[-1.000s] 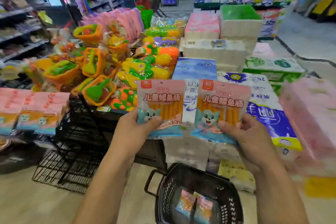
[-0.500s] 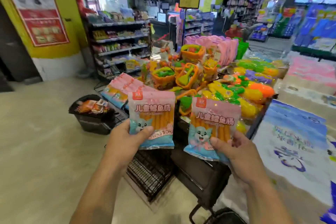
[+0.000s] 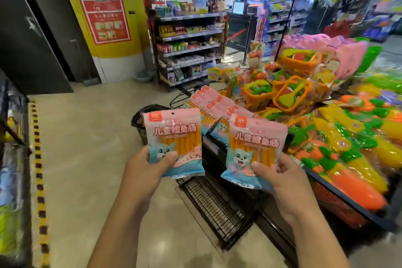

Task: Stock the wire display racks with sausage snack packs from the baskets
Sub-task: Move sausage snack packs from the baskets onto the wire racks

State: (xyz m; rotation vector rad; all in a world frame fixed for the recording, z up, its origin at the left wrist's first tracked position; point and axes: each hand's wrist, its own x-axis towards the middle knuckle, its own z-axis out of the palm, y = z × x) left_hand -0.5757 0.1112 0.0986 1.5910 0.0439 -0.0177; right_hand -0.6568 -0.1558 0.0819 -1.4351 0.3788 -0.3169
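Observation:
My left hand (image 3: 145,171) grips a pink and blue sausage snack pack (image 3: 174,135) by its lower left corner, thumb on the front. A second, matching pack (image 3: 256,148) is held the same way by my right hand (image 3: 280,178). Both packs are upright in front of me. Behind them, several identical packs (image 3: 208,102) lie in a row on the black wire display rack (image 3: 217,204). A black basket (image 3: 139,124) stands on the floor at the rack's far left end, mostly hidden by the left pack.
A table of bagged toys (image 3: 339,137) fills the right side. A shelf unit of snacks (image 3: 189,50) stands at the back. Bare floor (image 3: 91,137) stretches to the left, with a yellow and black striped line (image 3: 39,169) beside a dark shelf at the left edge.
My view has swung left, from the tissue stacks and near basket to the rack's end. Both hands keep their packs and have come closer to the rack.

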